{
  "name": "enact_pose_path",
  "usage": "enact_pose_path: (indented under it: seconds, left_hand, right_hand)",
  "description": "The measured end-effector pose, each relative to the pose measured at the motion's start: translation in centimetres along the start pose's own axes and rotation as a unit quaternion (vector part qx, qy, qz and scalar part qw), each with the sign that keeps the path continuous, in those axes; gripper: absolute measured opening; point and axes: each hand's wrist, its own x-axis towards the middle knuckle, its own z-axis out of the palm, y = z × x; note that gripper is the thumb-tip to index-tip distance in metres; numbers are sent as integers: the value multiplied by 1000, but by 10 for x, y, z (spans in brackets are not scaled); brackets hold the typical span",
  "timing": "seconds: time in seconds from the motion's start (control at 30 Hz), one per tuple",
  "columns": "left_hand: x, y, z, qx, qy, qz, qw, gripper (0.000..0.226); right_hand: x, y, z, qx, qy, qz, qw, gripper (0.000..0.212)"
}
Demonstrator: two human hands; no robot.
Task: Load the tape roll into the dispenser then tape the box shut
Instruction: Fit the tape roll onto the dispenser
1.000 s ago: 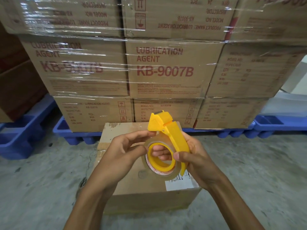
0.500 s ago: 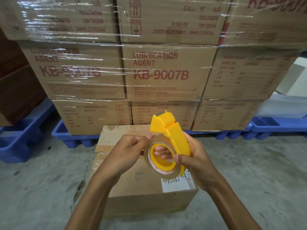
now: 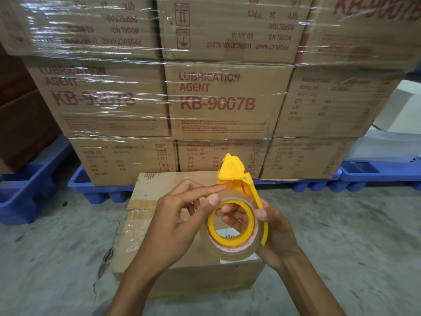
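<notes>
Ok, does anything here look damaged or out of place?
Mostly the box on the floor: its top is creased and scuffed, with old brown tape crossing the far end. The top row of stacked cartons has its print upside down. The dispenser and tape roll look intact.

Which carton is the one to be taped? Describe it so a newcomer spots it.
Start at the shrink-wrapped stack of lubricant cartons on blue plastic pallets. The plain brown cardboard box sits alone on the concrete floor before it, under both hands. Unlike the others, it is unwrapped, with no red print showing.
</notes>
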Motion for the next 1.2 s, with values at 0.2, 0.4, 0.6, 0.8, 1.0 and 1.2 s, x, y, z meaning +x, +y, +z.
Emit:
enact_pose_path:
  seconds: [0.2, 0.4, 0.6, 0.8, 1.0, 1.2]
  left_hand:
    - [-9, -4, -10, -58, 5, 9, 998, 36]
    - [-13, 1, -2, -63, 90, 48, 993, 34]
    - [-7, 6, 0, -67, 35, 36, 996, 29]
    - [-6, 6, 3, -66, 7, 32, 997, 34]
    - [-7, 8, 6, -73, 11, 37, 997, 47]
    - [-12, 9, 9, -77, 21, 22, 997, 31]
  right_hand:
    - [-1, -4, -1, 102, -26, 18, 994, 56]
    - [1, -5, 3, 191, -37, 47, 980, 49]
    - [-2, 0, -5, 255, -30, 82, 963, 49]
    - [-1, 3, -8, 273, -44, 94, 956, 48]
    - [-1, 4, -8, 270, -72, 82, 957, 48]
    - [-2, -4, -8, 212, -67, 67, 973, 47]
